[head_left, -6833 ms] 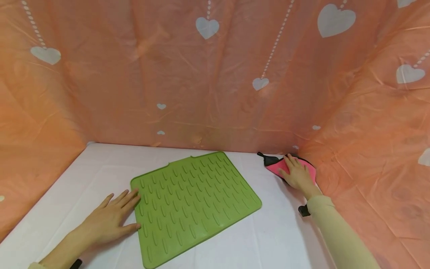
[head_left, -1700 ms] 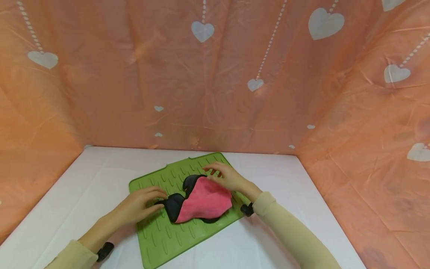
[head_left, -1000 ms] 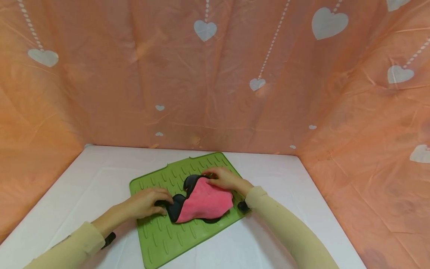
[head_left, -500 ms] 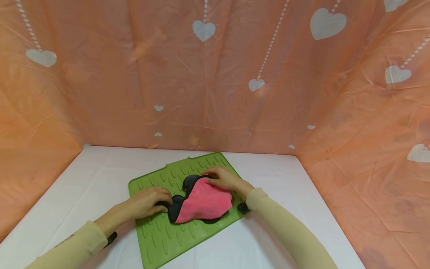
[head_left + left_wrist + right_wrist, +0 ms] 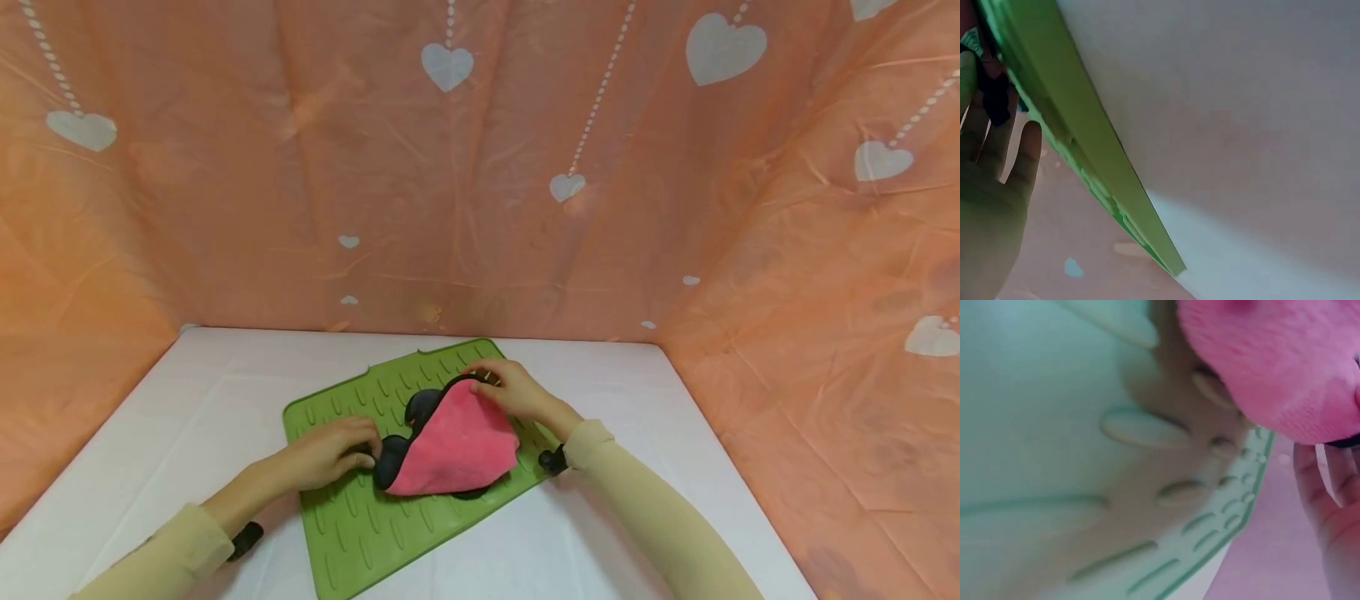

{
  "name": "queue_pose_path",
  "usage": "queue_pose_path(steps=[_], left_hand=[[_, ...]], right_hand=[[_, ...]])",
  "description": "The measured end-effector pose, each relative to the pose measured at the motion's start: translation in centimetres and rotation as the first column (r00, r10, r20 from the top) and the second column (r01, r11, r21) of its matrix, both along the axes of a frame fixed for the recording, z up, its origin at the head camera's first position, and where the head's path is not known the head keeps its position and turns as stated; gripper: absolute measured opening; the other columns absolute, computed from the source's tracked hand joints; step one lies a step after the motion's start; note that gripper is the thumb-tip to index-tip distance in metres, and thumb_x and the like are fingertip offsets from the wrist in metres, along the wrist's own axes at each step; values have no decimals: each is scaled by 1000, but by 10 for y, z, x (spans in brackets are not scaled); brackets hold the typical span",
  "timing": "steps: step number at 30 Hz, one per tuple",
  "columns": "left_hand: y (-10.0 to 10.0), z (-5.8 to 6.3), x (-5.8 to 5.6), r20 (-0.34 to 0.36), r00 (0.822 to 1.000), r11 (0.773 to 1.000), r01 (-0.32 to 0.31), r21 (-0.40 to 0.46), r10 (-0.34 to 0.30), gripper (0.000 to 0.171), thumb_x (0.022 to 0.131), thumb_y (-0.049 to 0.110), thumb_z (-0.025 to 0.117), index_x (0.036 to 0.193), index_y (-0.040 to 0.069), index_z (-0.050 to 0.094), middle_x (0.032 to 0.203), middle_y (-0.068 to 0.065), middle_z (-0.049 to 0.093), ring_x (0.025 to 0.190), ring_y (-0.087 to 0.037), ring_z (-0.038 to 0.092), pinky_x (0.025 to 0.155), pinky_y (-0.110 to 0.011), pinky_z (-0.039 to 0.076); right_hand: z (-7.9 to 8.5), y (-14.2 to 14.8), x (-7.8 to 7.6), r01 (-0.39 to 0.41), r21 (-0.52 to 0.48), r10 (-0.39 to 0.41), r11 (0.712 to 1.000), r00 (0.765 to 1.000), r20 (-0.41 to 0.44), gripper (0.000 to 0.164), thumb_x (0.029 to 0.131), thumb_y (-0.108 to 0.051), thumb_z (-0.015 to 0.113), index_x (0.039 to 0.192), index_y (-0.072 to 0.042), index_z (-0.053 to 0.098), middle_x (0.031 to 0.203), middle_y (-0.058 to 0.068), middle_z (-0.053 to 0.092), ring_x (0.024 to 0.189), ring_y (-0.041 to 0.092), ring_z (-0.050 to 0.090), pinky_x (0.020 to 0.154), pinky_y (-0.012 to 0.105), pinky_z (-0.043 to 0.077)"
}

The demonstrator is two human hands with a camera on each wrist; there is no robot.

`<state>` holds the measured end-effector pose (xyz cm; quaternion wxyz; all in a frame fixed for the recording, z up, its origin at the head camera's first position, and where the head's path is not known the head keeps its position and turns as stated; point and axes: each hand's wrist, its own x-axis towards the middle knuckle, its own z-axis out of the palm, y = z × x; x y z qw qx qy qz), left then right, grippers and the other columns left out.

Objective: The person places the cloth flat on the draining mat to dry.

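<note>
The right hand [image 5: 517,393] is pinching the far edge of the pink cloth [image 5: 457,440] between thumb and fingertips and is holding that edge raised off the green mat [image 5: 352,533]. The left hand [image 5: 330,446] is curling its fingers around the black part [image 5: 390,461] at the cloth's near-left end and is pressing it down onto the mat. The cloth is lying on the middle of the mat, its black underside showing along the lifted rim and at a lobe [image 5: 420,406] toward the far side.

Half a second earlier the right hand was lying flatter on the cloth with the far edge down; now that edge is standing higher and the pink face is tilting toward the viewer. The left hand is keeping its place.

The mat is resting askew on the white counter [image 5: 675,467], which is being enclosed by an orange heart-printed sheet [image 5: 525,167].

The right wrist view is showing, close up, the mat's raised ribs [image 5: 1141,428] and the pink pile [image 5: 1272,362] hanging above them, a gap the head view is not resolving. The left wrist view is showing the mat's edge [image 5: 1085,144] in profile on the counter [image 5: 1241,94], with the fingers [image 5: 1022,162] beside a dark scrap.
</note>
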<state>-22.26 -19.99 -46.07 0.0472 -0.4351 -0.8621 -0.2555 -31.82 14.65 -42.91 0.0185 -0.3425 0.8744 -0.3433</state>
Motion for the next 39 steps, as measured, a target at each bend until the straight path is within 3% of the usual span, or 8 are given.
queue_pose_path(steps=[4, 9, 14, 17, 22, 25, 31, 39], left_hand=[[-3, 5, 6, 167, 985, 990, -72, 123, 50, 9, 101, 11, 67, 104, 19, 65, 106, 7, 66, 101, -12, 65, 85, -35, 58], [-8, 13, 10, 318, 935, 949, -229, 215, 154, 5, 104, 7, 61, 108, 11, 62, 104, -1, 68, 95, -15, 65, 78, -31, 58], [-12, 19, 10, 422, 877, 870, -379, 316, 229, 10, 106, 7, 59, 114, 1, 60, 97, -8, 66, 78, -17, 61, 63, -29, 53], [-16, 20, 6, 464, 843, 813, -460, 357, 273, 16, 106, 8, 59, 118, -2, 59, 103, -14, 66, 82, -12, 65, 68, -30, 57], [-23, 22, -2, 529, 785, 742, -556, 374, 322, 25, 108, 14, 59, 124, -5, 57, 107, -19, 64, 74, -13, 66, 62, -31, 57], [-28, 22, -7, 521, 775, 732, -579, 358, 358, 28, 107, 17, 60, 125, -4, 59, 106, -19, 65, 68, -12, 62, 55, -30, 52], [-37, 21, -27, 451, 771, 732, -607, 308, 450, 27, 106, 19, 63, 120, -4, 63, 112, -23, 66, 64, -10, 61, 55, -27, 52], [-41, 18, -49, 433, 762, 744, -616, 259, 481, 24, 103, 9, 64, 119, -9, 62, 107, -26, 68, 68, -15, 64, 57, -26, 54]], right_hand=[[5, 6, -1, 39, -64, -41, 997, 999, -29, 30, 102, -13, 68, 131, -6, 70, 118, 10, 68, 92, 16, 65, 80, 31, 55], [7, 11, -4, 103, -129, -112, 986, 992, -61, 29, 102, -12, 68, 131, -5, 70, 119, 12, 69, 86, 17, 64, 73, 29, 53], [5, 13, -8, 170, -227, -190, 959, 979, -68, 28, 102, -13, 68, 129, -7, 70, 117, 14, 69, 79, 17, 63, 65, 28, 52], [3, 14, -11, 199, -282, -227, 938, 971, -69, 28, 102, -11, 67, 129, -5, 68, 116, 16, 67, 75, 16, 63, 61, 27, 51], [4, 15, -16, 290, -335, -297, 896, 954, 31, 32, 102, -12, 67, 134, -5, 67, 122, 18, 66, 73, 16, 63, 58, 26, 48], [3, 15, -20, 327, -356, -328, 875, 943, 59, 33, 102, -12, 67, 135, -6, 67, 123, 18, 67, 70, 15, 62, 58, 25, 47], [-5, 13, -30, 346, -402, -372, 848, 928, 14, 30, 99, -5, 68, 128, -8, 70, 115, 17, 71, 65, 15, 60, 60, 26, 47], [-15, 4, -46, 412, -309, -420, 857, 906, 42, 28, 100, -7, 68, 127, -1, 70, 114, 19, 72, 75, 23, 66, 70, 30, 52]])
